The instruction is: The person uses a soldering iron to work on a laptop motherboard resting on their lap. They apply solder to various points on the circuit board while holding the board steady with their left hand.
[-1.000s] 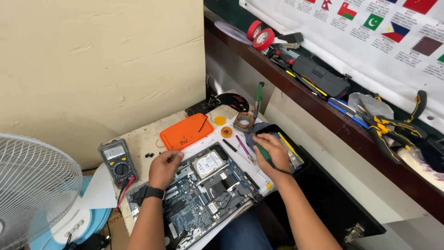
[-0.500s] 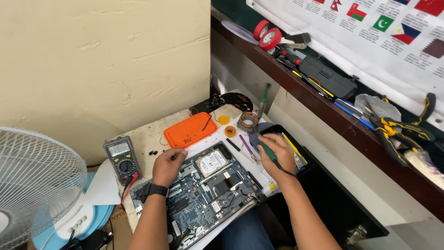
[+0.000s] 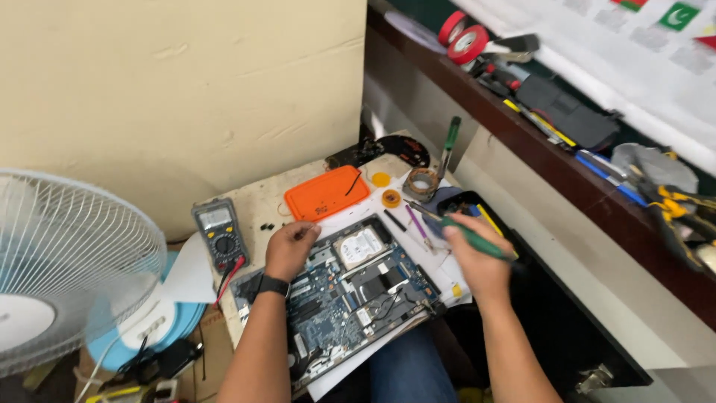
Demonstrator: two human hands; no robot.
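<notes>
The work in hand looks like a strip-down of an opened laptop (image 3: 350,298), which lies bottom-up across the person's lap and the front edge of the small bench (image 3: 257,205). Its circuit board and silver hard drive (image 3: 360,246) are bare.

The right hand (image 3: 477,261) has its grip clenched around a green-handled screwdriver (image 3: 466,235), whose shaft points toward 10 o'clock, its tip above the paper just off the laptop's far right corner. The left hand (image 3: 289,250) rests curled at the laptop's far left corner; whether its grip pinches something small or is merely loosely folded I cannot tell.

As a judgement, this is a pause between screws. The next move calls for the tip to come down toward 7 o'clock onto the board, with the left hand steadying the chassis.

Room is tight. At 12 o'clock from the laptop sits an orange tray (image 3: 326,192), at 10 o'clock a multimeter (image 3: 218,233) with its leads trailing close to the left wrist, and at 1 o'clock a tape roll (image 3: 422,181) and a second green screwdriver (image 3: 449,142). The near edge of the laptop overhangs the bench unsupported, and a fan (image 3: 67,269) crowds 9 o'clock. The freest path is the gap at 3 o'clock beside the shelf (image 3: 522,127).
</notes>
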